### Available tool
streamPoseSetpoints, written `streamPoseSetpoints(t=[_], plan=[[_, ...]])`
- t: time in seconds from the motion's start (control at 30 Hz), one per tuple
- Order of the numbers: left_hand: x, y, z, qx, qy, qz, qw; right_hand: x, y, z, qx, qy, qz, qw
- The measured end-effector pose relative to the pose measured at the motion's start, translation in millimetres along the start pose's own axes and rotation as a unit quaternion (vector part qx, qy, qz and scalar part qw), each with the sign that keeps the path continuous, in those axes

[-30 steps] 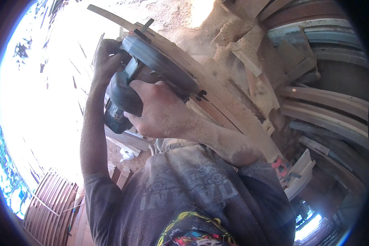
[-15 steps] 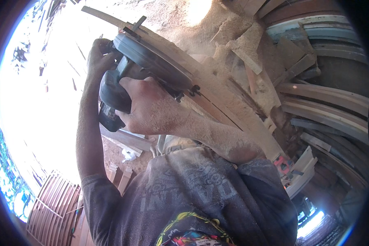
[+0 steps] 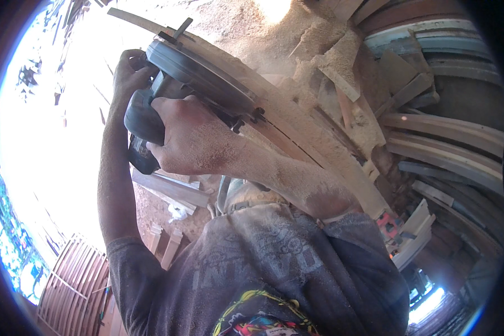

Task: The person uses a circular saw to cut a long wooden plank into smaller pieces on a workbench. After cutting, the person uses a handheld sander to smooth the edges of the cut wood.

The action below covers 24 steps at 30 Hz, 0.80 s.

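Note:
A dark grey circular saw (image 3: 199, 67) rests on a long wooden board (image 3: 288, 143) dusted with sawdust. My right hand (image 3: 193, 134) is wrapped round the saw's rear handle, its forearm coated in dust. Farther ahead, my left hand (image 3: 131, 70) grips the front of the saw; its fingertips are partly hidden behind the saw body. Behind the saw a thin dark cut line runs along the board toward my right elbow. The blade itself is hidden by its guard.
Sawdust and wood offcuts (image 3: 341, 84) lie beyond the board. Curved planks (image 3: 442, 134) are stacked at the right. A red and black tool (image 3: 387, 224) sits near the board's close end. Slatted wooden pieces (image 3: 73, 285) lie at the lower left, beside glaring light.
The saw has slid a little farther to the left along the board, with both hands still on it. The cut line behind it is slightly longer.

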<state>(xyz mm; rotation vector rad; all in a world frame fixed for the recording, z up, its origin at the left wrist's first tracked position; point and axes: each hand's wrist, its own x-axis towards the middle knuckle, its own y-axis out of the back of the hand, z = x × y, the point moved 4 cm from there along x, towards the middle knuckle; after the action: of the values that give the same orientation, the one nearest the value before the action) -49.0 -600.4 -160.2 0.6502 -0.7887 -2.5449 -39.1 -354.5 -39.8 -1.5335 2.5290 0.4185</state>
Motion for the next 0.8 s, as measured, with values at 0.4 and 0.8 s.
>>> streamPoseSetpoints(t=[0.4, 0.8], plan=[[25.3, 17.0, -7.9, 0.002, -0.008, -0.012, 1.0, 18.7, -3.4, -5.6, -0.024, 0.005, 0.02, 0.999], [-32.0, 57.3, 79.8, 0.103, -0.099, 0.097, 0.985, -45.8, -15.9, 15.8, -0.042, 0.232, 0.195, 0.952]])
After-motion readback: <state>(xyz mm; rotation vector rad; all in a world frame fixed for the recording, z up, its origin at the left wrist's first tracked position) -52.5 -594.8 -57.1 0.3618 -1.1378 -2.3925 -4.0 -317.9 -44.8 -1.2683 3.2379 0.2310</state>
